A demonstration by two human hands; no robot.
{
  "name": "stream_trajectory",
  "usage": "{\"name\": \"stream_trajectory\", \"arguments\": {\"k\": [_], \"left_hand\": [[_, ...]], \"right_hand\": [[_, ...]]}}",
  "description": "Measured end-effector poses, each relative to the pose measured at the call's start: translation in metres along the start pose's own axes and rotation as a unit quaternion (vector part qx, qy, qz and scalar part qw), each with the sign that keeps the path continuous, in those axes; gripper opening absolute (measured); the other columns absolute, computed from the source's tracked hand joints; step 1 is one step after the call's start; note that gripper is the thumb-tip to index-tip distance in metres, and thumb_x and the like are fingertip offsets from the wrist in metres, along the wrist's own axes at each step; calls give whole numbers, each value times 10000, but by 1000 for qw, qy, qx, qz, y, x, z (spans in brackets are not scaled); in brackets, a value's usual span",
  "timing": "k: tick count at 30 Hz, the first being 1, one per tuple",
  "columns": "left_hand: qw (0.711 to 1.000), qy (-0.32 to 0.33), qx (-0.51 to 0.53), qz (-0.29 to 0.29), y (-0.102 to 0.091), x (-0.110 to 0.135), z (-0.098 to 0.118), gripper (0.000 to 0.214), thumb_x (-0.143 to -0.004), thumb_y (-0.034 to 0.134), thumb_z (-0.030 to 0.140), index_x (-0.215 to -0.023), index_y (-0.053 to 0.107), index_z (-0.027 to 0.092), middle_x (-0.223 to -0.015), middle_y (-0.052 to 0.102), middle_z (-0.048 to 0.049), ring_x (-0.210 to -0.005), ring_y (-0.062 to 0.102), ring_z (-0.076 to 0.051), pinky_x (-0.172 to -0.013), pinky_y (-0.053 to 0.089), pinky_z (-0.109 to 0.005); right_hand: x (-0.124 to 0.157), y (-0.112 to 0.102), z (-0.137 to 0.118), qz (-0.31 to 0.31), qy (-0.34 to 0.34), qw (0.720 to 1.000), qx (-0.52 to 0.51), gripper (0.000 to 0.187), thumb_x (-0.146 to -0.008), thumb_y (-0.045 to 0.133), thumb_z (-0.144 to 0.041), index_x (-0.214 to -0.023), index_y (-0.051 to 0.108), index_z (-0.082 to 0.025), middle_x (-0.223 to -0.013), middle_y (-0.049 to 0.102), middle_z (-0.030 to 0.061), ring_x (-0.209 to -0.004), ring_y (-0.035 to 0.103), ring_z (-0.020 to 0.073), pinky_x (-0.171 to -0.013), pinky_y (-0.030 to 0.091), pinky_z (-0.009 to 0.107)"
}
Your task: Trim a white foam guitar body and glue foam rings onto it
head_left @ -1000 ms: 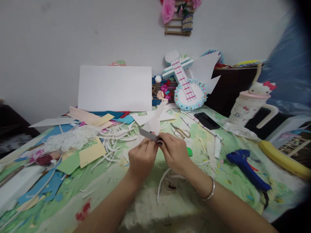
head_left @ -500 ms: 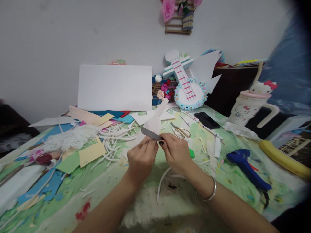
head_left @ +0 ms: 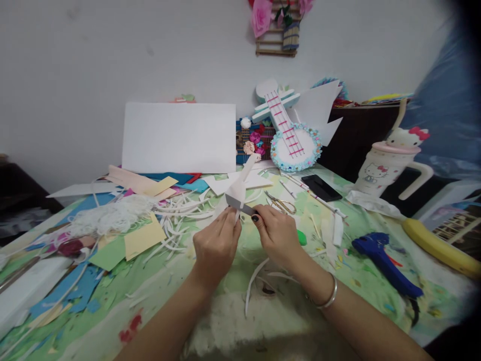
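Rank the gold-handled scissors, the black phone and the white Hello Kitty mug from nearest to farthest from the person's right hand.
From the right hand, which grips a grey blade, in the head view:
1. Gold-handled scissors, just beyond it on the table.
2. Black phone, farther back and right.
3. White Hello Kitty mug, far right at the back.

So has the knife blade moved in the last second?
Yes. The blade in the right hand has slid right, its tip now nearer the scissors.
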State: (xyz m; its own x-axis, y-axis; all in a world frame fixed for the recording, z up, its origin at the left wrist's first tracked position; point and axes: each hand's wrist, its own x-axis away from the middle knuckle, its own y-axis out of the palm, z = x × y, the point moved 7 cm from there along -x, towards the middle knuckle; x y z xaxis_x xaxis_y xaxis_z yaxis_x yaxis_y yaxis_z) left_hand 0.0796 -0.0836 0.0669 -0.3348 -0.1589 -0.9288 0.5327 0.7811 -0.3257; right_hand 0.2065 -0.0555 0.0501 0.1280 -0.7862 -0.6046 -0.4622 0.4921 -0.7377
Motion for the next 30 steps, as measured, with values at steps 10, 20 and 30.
{"name": "stream_trajectory", "arguments": {"k": [10, 20, 30], "left_hand": [[1000, 22, 7, -12, 1, 1, -8, 304, -795, 591, 111, -1097, 570, 71, -963, 706, -127, -831, 684, -178, -727, 509, -220], [997, 65, 23, -20, 3, 0, 9, 279, -793, 584, 104, -1071, 571, 83, -936, 713, -118, -865, 681, -196, -767, 529, -257], [999, 53, 6, 10, -8, -2, 0, 415, -748, 638, 86, -1154, 555, 60, -980, 702, -132, -886, 674, -194, -816, 503, -253]], "right_hand": [[-2, 2, 7, -18, 19, 1000, 14, 291, -932, 311, -329, -920, 569, -196, -794, 618, 32, -697, 545, 158, -592, 285, 260], [1, -3, 0, 7, 14, 1000, 0, 319, -937, 281, -339, -934, 565, -193, -815, 620, 43, -724, 557, 169, -614, 301, 264], [-12, -4, 37, 24, 89, 993, -67, 341, -922, 308, -355, -816, 589, -194, -618, 542, 7, -599, 488, 147, -561, 256, 252]]}}
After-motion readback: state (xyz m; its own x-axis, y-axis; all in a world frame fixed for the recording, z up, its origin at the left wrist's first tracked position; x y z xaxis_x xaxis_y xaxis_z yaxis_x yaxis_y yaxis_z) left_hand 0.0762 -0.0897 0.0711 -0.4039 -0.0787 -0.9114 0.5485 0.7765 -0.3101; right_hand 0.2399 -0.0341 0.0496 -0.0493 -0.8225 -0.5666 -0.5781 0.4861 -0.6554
